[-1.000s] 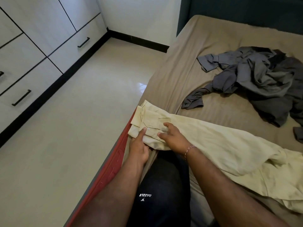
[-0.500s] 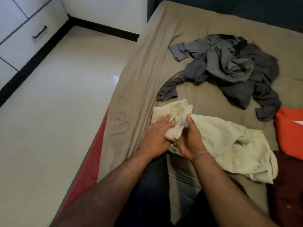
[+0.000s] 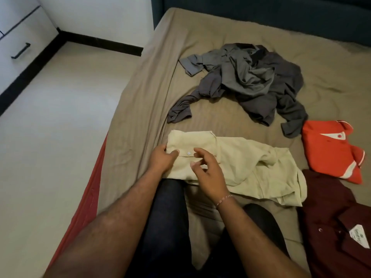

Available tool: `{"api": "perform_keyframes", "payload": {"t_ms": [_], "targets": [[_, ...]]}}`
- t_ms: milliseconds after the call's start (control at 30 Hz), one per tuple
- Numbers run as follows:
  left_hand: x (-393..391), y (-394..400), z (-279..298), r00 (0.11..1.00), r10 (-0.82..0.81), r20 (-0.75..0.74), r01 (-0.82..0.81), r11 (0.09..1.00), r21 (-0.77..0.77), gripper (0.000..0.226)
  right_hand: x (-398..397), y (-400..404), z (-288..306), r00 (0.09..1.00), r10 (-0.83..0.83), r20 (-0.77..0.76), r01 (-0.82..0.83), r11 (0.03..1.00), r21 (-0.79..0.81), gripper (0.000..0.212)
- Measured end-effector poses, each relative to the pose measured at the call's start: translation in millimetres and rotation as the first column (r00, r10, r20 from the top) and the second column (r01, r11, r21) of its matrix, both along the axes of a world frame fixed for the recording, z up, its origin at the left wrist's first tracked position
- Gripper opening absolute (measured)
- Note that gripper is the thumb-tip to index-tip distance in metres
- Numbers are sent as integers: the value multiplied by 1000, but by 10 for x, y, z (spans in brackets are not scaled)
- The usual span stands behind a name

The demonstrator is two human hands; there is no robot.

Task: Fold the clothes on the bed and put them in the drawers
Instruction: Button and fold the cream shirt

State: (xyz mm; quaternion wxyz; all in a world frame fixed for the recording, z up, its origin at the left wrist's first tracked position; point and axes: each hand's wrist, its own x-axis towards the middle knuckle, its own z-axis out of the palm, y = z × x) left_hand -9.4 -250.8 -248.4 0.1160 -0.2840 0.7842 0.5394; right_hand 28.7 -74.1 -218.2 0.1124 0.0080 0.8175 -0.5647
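Note:
A pale cream shirt [image 3: 236, 163] lies partly folded on the brown bed sheet [image 3: 200, 31], just in front of my knees. Its left part is flat, with a white button showing; its right part is rumpled. My left hand [image 3: 163, 160] grips the shirt's left edge, thumb on top of the cloth. Just right of the button, my right hand [image 3: 208, 171] hovers over the shirt with its fingers loosely curled and holds nothing. Further up the bed lies a crumpled heap of grey clothes [image 3: 251, 83]. White drawers [image 3: 22, 35] with a black handle stand at the far left.
A folded orange shirt [image 3: 331, 151] lies at the right, with a dark maroon shirt [image 3: 337, 217] below it near my right leg. The bed's left edge drops to a pale tiled floor [image 3: 60, 127]. A dark headboard [image 3: 261, 15] runs along the far side.
The cream shirt has been pulled from the bed's left edge inward and laid flatter. My right hand has let go of it and lifted. The view has swung right.

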Motion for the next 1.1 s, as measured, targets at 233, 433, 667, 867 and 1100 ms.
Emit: {"api": "perform_keyframes", "payload": {"t_ms": [233,433,667,867,1100], "targets": [[-160,386,603,951,-193,-240,205,979,25,21,-300,9,73,953,-22,302,99,965,-241,59],[-144,195,963,964,8,-267,-1,1000,28,28,-263,-402,396,844,158,512,316,625,-714,47],[-96,846,771,952,-204,-228,186,978,-98,27,-136,-63,312,765,-143,628,601,511,-615,46],[-185,1891,544,921,-356,-156,357,934,-21,34,-168,905,115,674,-368,640,731,459,-505,45],[23,1599,283,924,-203,-323,156,974,-166,34,-117,1451,-40,747,-647,153,639,762,104,34]]}}
